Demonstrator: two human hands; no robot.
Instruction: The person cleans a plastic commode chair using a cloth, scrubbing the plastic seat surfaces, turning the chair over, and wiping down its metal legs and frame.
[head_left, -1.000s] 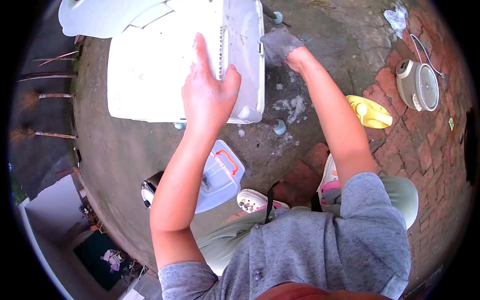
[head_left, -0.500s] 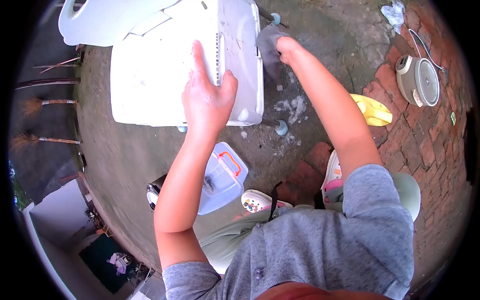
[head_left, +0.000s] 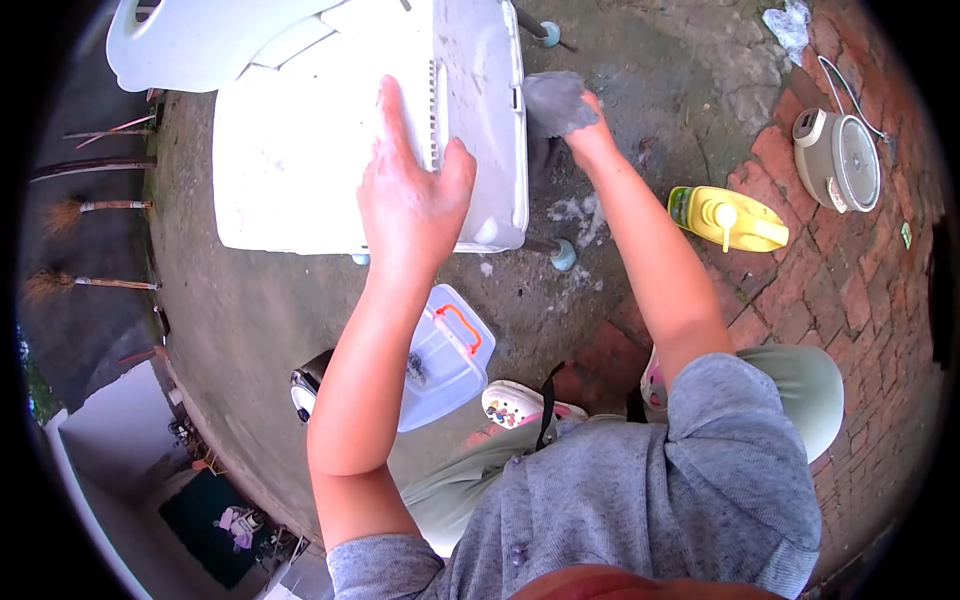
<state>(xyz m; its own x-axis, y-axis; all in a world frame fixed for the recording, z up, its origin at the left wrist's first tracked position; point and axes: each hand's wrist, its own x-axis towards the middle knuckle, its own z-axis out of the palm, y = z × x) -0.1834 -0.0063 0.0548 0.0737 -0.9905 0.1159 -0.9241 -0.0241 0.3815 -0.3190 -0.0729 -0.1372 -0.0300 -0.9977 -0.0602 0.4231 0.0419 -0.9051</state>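
Observation:
A large white plastic box-like body [head_left: 290, 170], perhaps an appliance, stands on legs with pale blue feet. Its top is very bright, and a side with slots and soapy foam faces my right arm. My left hand [head_left: 415, 195] rests on it near the slotted strip, wet and foamy, index finger stretched out and thumb apart. At the right-hand edge of the body, my right hand [head_left: 590, 128] grips a grey cloth [head_left: 553, 103]. The cloth covers most of the fingers and lies against or close to that side; exact contact is hard to tell.
A yellow pump bottle [head_left: 740, 222] lies on the bricks at right, near a lidded rice cooker [head_left: 838, 160]. A clear plastic bin [head_left: 440, 390] with an orange handle sits below my left forearm. Foam patches the ground. Brooms [head_left: 115, 205] are at far left.
My right hand and the grey cloth have shifted slightly down, and the cloth now shows spread wider. The right forearm has moved left, uncovering more of the yellow bottle. My left hand is nearly still.

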